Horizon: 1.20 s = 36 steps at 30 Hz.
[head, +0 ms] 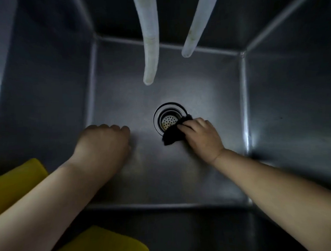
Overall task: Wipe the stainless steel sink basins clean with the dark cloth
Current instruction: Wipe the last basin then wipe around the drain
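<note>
A: Where's the cloth (173,133)?
B: Gripped in the right hand (201,137), covering part of the drain (168,117) in the basin (182,172).
A: Left hand (103,143)?
B: Fingers curled under; grip unclear.

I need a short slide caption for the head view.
Right hand wipes dark cloth beside drain strainer.

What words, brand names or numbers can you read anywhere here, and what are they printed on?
None: no readable text shows in this view.
The steel sink, its drain strainer and the two pale hoses carry no visible lettering.
The dark cloth under the right hand is plain.
The yellow items by the left hand show no print either.
</note>
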Each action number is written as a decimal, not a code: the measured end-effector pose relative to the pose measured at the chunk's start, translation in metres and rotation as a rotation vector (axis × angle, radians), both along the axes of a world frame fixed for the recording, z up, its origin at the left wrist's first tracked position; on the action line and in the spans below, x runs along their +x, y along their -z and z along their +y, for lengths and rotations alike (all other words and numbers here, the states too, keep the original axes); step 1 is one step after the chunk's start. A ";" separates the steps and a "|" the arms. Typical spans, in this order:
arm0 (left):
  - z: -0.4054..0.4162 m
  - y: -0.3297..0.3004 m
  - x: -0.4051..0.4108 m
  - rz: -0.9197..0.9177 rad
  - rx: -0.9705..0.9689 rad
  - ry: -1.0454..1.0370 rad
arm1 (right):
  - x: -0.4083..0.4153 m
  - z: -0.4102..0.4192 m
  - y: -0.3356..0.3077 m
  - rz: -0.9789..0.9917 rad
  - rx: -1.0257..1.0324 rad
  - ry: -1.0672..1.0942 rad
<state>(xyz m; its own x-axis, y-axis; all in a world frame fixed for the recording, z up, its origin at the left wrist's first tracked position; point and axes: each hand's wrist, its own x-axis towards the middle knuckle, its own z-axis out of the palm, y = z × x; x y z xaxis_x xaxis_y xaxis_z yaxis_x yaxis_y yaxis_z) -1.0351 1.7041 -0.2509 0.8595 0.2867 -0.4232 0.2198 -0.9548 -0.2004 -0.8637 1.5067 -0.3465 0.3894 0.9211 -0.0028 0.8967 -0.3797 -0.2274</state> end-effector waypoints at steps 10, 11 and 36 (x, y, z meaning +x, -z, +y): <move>-0.012 -0.010 0.008 0.004 -0.056 0.057 | -0.005 0.050 0.008 0.078 -0.151 0.103; -0.012 -0.008 0.008 0.024 -0.059 0.086 | -0.009 0.054 0.015 0.073 -0.240 0.047; -0.029 0.084 0.064 0.109 -0.233 0.222 | 0.006 0.043 0.022 0.083 -0.328 -0.221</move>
